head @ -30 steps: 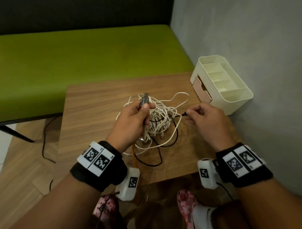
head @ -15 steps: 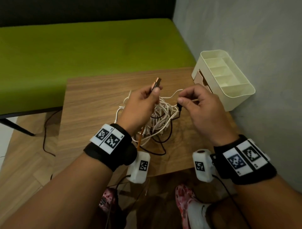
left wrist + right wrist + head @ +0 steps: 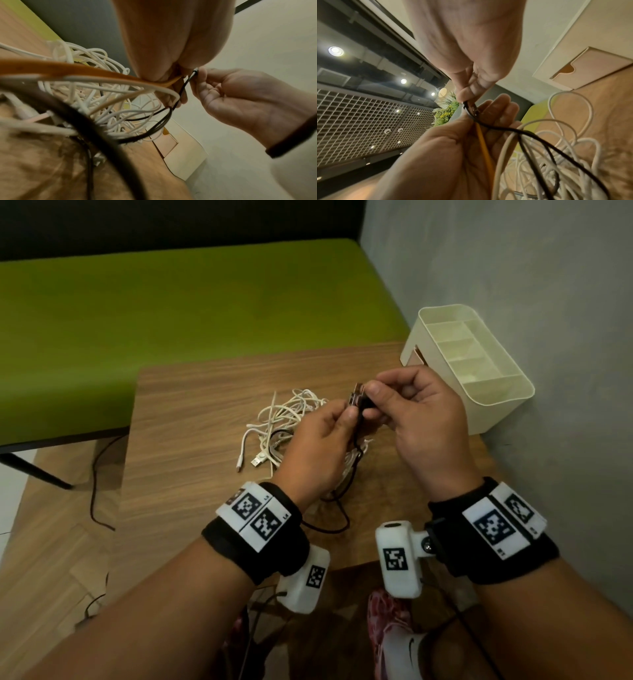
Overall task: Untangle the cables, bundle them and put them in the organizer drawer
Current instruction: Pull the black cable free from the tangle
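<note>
Both hands meet above the cable tangle (image 3: pixel 284 422), near the middle of the counter (image 3: pixel 191 440). Left hand (image 3: pixel 318 446) pinches a small metal-tipped connector (image 3: pixel 356 400); its type is hard to make out. An orange cable (image 3: pixel 483 146) runs down through that palm, seen only in the wrist views; the head view hides it behind the hand. Right hand (image 3: pixel 421 419) pinches a black plug (image 3: pixel 195 71) with thumb and forefinger, other fingers curled. Black cable (image 3: pixel 537 136) drops from the plug into the white loops. The middle of the tangle is hidden by the hands in the head view. Organizer (image 3: pixel 479 371) sits at the counter's far right corner, against the wall. Its pink drawer (image 3: pixel 590 67) looks closed in the wrist views; in the head view only a sliver shows.
</note>
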A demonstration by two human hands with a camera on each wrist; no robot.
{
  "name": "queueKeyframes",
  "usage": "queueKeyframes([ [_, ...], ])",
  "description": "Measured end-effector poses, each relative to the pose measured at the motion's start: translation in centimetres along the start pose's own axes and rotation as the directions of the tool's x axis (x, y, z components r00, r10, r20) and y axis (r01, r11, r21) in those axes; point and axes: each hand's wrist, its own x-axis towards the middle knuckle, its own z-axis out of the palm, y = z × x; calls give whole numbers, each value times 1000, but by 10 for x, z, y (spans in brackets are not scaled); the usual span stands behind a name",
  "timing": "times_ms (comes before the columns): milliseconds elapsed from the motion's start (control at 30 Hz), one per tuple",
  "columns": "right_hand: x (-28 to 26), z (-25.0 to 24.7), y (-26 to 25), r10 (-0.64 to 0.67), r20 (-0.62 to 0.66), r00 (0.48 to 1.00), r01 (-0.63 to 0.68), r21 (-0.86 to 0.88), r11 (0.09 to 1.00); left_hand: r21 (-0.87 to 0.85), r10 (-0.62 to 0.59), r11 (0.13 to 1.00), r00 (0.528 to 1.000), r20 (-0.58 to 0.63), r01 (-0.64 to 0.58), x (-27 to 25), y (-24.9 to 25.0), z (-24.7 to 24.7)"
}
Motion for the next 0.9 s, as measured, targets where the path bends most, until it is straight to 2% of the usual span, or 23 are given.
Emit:
queueKeyframes([
  [167,0,7,-2,9,-15,1000,-9,-2,1000,-132,-18,991,1000,23,21,0,2,2],
  [267,2,13,-3,-15,-25,1000,14,-49,999,-108,-26,994,999,45,31,-1,4,-1],
  [367,3,18,-2,-67,-22,998,63,-151,987,-48,-14,999,1000,-9,13,-1,8,-8],
  [433,3,19,-1,-60,-16,998,55,-228,972,-79,-24,997,998,-62,19,3,9,-15],
  [500,2,21,0,53,110,992,-27,-224,974,-136,-44,990,994,-100,30,6,13,-22],
  [567,-1,22,3,161,273,948,-89,-258,962,-166,-51,986,988,-144,26,7,15,-27],
  [667,-1,19,14,221,344,913,-66,-408,910,-209,-52,978,979,-197,10,7,21,-31],
  [800,-1,14,22,286,381,879,-19,-572,820,-425,-100,905,970,-221,-3,11,37,-35],
  [900,1,10,24,321,387,865,65,-719,692,-516,-108,856,972,-208,-15,11,41,-37],
])
